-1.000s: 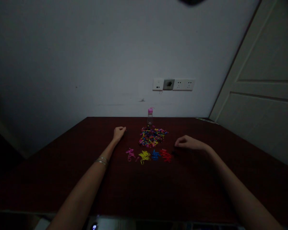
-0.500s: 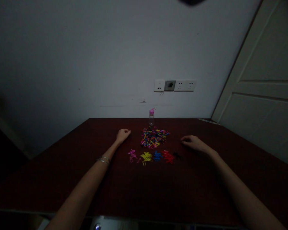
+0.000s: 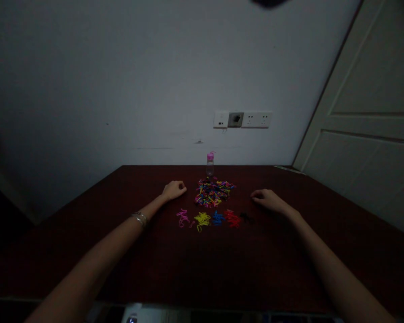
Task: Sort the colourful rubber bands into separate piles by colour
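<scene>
A mixed pile of small coloured bands (image 3: 212, 194) lies mid-table. Closer to me are sorted groups: pink (image 3: 182, 217), yellow (image 3: 202, 219), blue (image 3: 217, 218), red (image 3: 232, 218) and black (image 3: 245, 217). Left of the pile, my left hand (image 3: 175, 190) rests with thumb and finger pressed together; anything between them is too small to make out. My right hand (image 3: 268, 199) lies right of the pile, loosely curled, thumb and finger apart, nothing visible in it. A clear bottle with a pink cap (image 3: 210, 165) stands upright behind the pile.
The dark red table (image 3: 202, 264) meets a pale wall with a row of sockets (image 3: 243, 120). A panelled door (image 3: 366, 121) stands at the right. A dark blurred shape hangs at the top edge.
The view has shifted slightly, moving the scene a little left. My left hand has turned and moved slightly right towards the pile. My right hand looks nearly the same.
</scene>
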Tool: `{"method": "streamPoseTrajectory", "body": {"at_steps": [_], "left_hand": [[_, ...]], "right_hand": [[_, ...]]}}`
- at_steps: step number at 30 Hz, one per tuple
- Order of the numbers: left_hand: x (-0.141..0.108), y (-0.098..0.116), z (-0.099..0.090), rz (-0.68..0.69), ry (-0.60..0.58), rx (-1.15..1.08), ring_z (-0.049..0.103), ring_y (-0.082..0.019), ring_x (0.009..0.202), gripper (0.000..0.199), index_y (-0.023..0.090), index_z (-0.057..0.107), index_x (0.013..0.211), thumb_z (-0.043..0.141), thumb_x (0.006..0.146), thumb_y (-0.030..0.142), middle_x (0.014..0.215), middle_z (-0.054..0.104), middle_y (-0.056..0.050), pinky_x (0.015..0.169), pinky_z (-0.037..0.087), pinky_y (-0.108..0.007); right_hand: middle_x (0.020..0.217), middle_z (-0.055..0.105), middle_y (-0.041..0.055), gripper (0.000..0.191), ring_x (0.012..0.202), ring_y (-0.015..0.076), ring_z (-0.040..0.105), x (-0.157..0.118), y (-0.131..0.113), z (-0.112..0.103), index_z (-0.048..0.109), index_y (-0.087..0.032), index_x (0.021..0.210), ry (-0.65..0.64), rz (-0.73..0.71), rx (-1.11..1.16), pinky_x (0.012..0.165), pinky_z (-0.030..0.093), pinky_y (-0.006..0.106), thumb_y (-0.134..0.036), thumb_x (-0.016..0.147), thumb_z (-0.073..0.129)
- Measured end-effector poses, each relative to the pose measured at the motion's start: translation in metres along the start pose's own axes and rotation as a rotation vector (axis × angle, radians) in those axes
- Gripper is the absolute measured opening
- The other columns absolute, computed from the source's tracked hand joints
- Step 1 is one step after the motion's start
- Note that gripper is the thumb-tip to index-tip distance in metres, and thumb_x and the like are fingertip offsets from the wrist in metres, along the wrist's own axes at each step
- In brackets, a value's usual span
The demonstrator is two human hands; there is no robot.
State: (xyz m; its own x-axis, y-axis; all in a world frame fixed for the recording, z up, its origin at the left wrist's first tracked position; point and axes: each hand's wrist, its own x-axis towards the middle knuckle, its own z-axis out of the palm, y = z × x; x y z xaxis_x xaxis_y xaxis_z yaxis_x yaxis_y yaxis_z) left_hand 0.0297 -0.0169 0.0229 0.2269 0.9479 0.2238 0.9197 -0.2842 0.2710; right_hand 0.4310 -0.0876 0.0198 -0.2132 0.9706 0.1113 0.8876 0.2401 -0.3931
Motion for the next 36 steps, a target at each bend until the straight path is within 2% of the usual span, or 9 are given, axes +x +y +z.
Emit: {"method": "streamPoseTrajectory", "body": {"at_steps": [6, 12, 21, 26, 30, 36], "left_hand": [[0.004, 0.027, -0.003, 0.203, -0.112, 0.044, 0.059, -0.015, 0.075, 0.027, 0.022, 0.064, 0.084, 0.049, 0.074, 0.041, 0.084, 0.065, -0.001, 0.060, 0.040, -0.020], [0.010, 0.044, 0.004, 0.259, -0.120, 0.124, 0.059, -0.016, 0.076, 0.030, 0.022, 0.061, 0.093, 0.048, 0.075, 0.042, 0.088, 0.065, -0.003, 0.062, 0.041, -0.022], [0.022, 0.047, 0.011, 0.250, -0.136, 0.177, 0.059, -0.017, 0.077, 0.021, 0.022, 0.060, 0.088, 0.047, 0.076, 0.033, 0.088, 0.064, -0.004, 0.063, 0.041, -0.023], [0.025, 0.049, 0.012, 0.248, -0.140, 0.179, 0.058, -0.016, 0.078, 0.019, 0.022, 0.061, 0.086, 0.048, 0.076, 0.030, 0.089, 0.064, -0.004, 0.064, 0.041, -0.022], [0.024, 0.044, 0.003, 0.249, -0.149, 0.180, 0.058, -0.015, 0.078, 0.019, 0.022, 0.062, 0.086, 0.048, 0.075, 0.028, 0.089, 0.064, -0.003, 0.063, 0.041, -0.021], [0.019, 0.029, -0.022, 0.239, -0.200, 0.197, 0.057, -0.014, 0.076, 0.019, 0.021, 0.064, 0.085, 0.050, 0.073, 0.026, 0.087, 0.064, -0.003, 0.063, 0.040, -0.020]], "right_hand": [[0.098, 0.066, 0.0082, 0.027, 0.090, 0.0207, 0.061, -0.001, -0.005, 0.001, 0.066, -0.015, 0.092, -0.008, 0.013, -0.038, 0.081, 0.044, 0.028, -0.025, 0.075, 0.048], [0.097, 0.066, 0.0086, 0.027, 0.088, 0.0209, 0.060, -0.001, -0.009, 0.003, 0.067, -0.015, 0.091, -0.016, 0.005, -0.054, 0.080, 0.044, 0.029, -0.023, 0.073, 0.049], [0.096, 0.067, 0.0083, 0.025, 0.087, 0.0204, 0.061, -0.005, -0.018, -0.001, 0.068, -0.016, 0.089, -0.027, -0.010, -0.080, 0.080, 0.043, 0.028, -0.019, 0.073, 0.048], [0.097, 0.066, 0.0096, 0.025, 0.088, 0.0204, 0.060, -0.003, -0.014, 0.002, 0.067, -0.014, 0.090, -0.034, -0.014, -0.091, 0.082, 0.043, 0.029, -0.019, 0.074, 0.048], [0.099, 0.065, 0.0095, 0.024, 0.089, 0.0204, 0.060, -0.001, -0.012, 0.002, 0.066, -0.015, 0.091, -0.030, -0.015, -0.094, 0.084, 0.043, 0.029, -0.020, 0.074, 0.049], [0.098, 0.066, 0.0090, 0.024, 0.090, 0.0210, 0.060, -0.001, -0.014, 0.002, 0.066, -0.016, 0.089, -0.037, -0.030, -0.107, 0.084, 0.042, 0.030, -0.019, 0.073, 0.049]]}}
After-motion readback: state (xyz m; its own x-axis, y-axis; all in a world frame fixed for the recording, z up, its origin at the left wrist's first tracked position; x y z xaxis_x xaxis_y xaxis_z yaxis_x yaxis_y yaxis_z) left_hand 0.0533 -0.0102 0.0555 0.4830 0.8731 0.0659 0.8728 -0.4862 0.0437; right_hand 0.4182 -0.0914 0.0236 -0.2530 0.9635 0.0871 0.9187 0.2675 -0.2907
